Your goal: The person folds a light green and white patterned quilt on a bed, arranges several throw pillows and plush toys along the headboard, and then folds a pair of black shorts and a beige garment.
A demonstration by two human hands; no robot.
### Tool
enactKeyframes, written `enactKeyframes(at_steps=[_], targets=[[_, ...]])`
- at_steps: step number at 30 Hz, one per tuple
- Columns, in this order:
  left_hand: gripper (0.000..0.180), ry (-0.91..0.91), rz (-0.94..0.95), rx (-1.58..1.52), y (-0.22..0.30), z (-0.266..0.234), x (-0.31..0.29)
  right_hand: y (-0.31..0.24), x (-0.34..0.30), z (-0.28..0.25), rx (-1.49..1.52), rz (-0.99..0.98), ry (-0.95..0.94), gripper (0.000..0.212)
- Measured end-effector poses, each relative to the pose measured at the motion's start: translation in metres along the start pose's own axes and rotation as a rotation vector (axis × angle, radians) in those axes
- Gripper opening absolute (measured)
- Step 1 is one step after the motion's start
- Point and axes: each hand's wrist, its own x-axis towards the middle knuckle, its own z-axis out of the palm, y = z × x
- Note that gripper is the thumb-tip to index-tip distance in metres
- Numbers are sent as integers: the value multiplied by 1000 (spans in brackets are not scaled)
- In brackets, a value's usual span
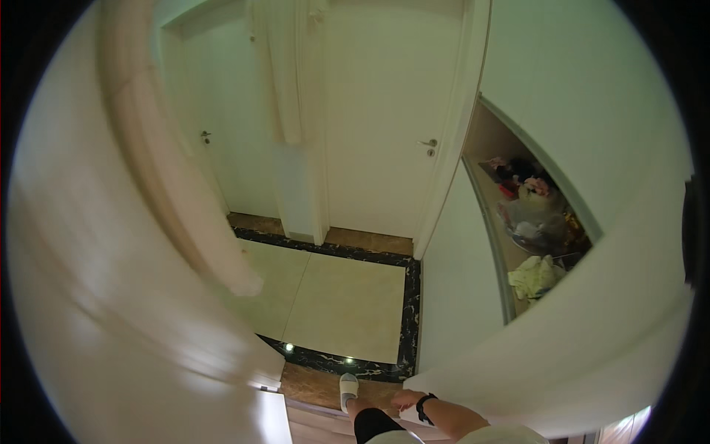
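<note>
My right hand [405, 400] hangs low in front of me, near the bottom edge of the view, with a black watch [424, 408] on its wrist. Its fingers look loosely bent and a little apart, and I see nothing held in them. The nearest thing to it is the corner of the white wall on the right; whether they touch I cannot tell. My left hand is out of view. Beside the right hand my foot in a pale slipper [348, 387] stands on the brown marble sill [314, 385].
Pale floor tiles [344, 303] with a black marble border [410, 318] lie ahead. Beyond stand two white doors [384, 111], both closed. At the right, an open cabinet niche [497, 244] holds a clear plastic bag [538, 224] and a yellow-green cloth [534, 278]. A white wall curves along the left.
</note>
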Motion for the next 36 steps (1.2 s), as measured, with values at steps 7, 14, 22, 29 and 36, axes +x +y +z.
enactKeyframes(at_steps=[7, 14, 22, 29, 36], targets=[[41, -8, -158, 104, 124, -35, 130, -129, -2, -172, 260, -48, 264, 28], [40, 2, -302, 187, 280, -61, 267, -105, 21, -335, 220, -249, 490, 31], [39, -166, -397, 448, 421, -43, 463, -3, 16, -440, -489, -240, 905, 27], [22, -725, 614, 1514, 777, 224, 719, -94, -2, -434, 1400, -328, 944, 31], [58, -158, 1666, 1434, 1030, 644, 645, -192, -61, -523, 1783, 38, 925, 29]])
